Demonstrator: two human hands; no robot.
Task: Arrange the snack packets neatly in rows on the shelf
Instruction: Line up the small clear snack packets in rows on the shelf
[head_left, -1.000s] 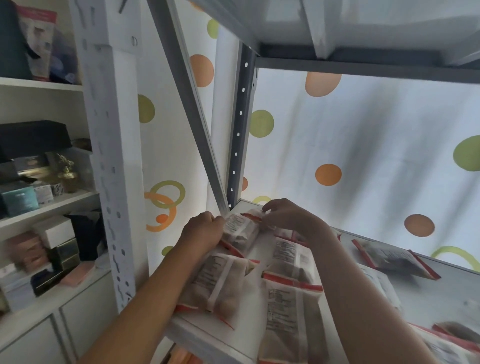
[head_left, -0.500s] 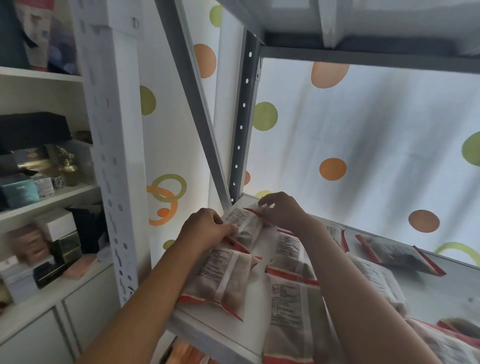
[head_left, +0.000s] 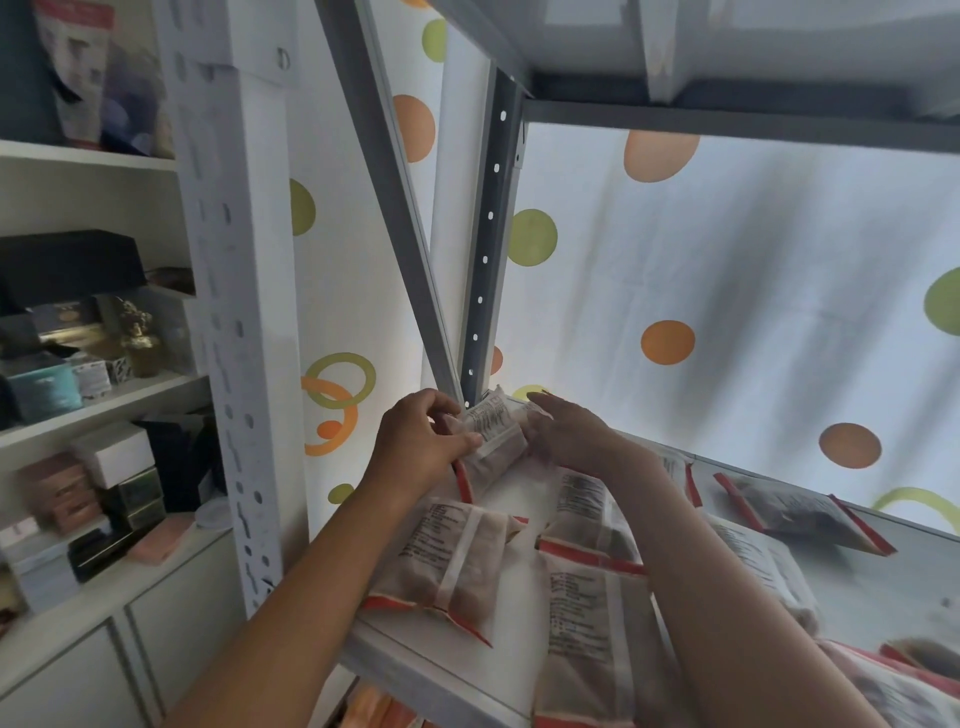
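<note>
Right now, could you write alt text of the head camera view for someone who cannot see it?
Two bare hands hold one snack packet at the back left corner of a white shelf: the left hand pinches its left edge, the right hand lies against its right side. More red-edged packets lie on the shelf before a polka-dot curtain.

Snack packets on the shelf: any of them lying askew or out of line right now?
Yes. One packet at the back right lies turned at an angle, apart from the rest. The front-left packet sits skewed, its corner near the shelf edge.
</note>
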